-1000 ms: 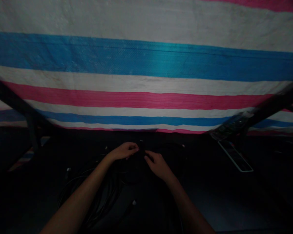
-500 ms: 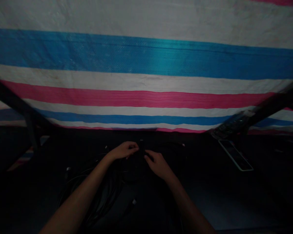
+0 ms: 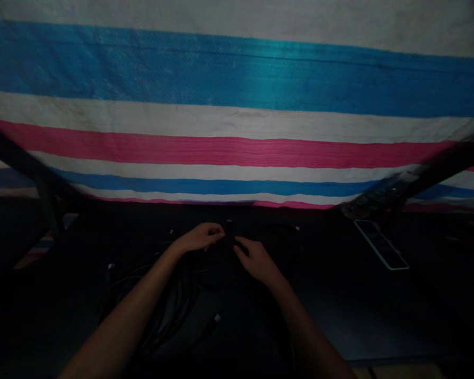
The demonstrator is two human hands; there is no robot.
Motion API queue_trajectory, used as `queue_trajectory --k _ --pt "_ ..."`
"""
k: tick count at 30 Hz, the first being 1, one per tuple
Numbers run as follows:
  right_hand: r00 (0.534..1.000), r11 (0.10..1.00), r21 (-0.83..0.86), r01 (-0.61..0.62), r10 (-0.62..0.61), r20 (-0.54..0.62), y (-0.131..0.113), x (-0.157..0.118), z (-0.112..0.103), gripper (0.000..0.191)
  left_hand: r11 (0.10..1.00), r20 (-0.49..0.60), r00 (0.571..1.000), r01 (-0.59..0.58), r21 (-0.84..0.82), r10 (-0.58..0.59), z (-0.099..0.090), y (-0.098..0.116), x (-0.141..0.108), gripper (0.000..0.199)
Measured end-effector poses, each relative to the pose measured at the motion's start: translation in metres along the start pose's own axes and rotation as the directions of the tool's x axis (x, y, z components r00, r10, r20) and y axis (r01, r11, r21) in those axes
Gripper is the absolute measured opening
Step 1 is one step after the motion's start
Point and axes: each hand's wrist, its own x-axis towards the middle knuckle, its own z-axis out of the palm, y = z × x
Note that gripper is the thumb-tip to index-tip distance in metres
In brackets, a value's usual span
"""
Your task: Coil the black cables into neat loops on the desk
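My left hand (image 3: 201,237) has thumb and forefinger pinched together beside a small dark piece that looks like a cable connector (image 3: 229,225). What lies between those fingertips is too dark to make out. Just right of the piece, my right hand (image 3: 256,258) holds its thumb and forefinger a little apart, with nothing visible between them. Loops of black cable (image 3: 174,316) lie under and beside my left forearm. A cable plug with a pale tip (image 3: 217,317) rests nearer to me, between my forearms.
The dark tabletop (image 3: 363,316) carries a phone with a light rim (image 3: 381,245) at right. A clear plastic item (image 3: 379,196) leans behind it. A striped tarp (image 3: 237,152) hangs at the back, with dark frame bars (image 3: 49,205) at both sides.
The view has tilted down slightly, so everything sits a bit higher or lower in the picture. My right fingers have parted a little from the dark piece; my left hand keeps its pinch.
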Motion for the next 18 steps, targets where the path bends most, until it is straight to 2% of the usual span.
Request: queue_trajectory --k 8,18 --pt "1.0 0.999 -0.043 0.007 -0.007 0.01 0.001 -0.0022 -0.0005 0.04 1.0 -0.001 1.0 0.029 0.0 -0.029 0.0009 0.0008 0.0008 0.031" --pt "0.999 1.0 -0.014 0.015 -0.015 0.044 -0.0029 -0.0032 -0.0031 0.039 0.999 0.013 0.999 0.033 -0.017 -0.033 0.0009 0.0065 -0.0008 0.03"
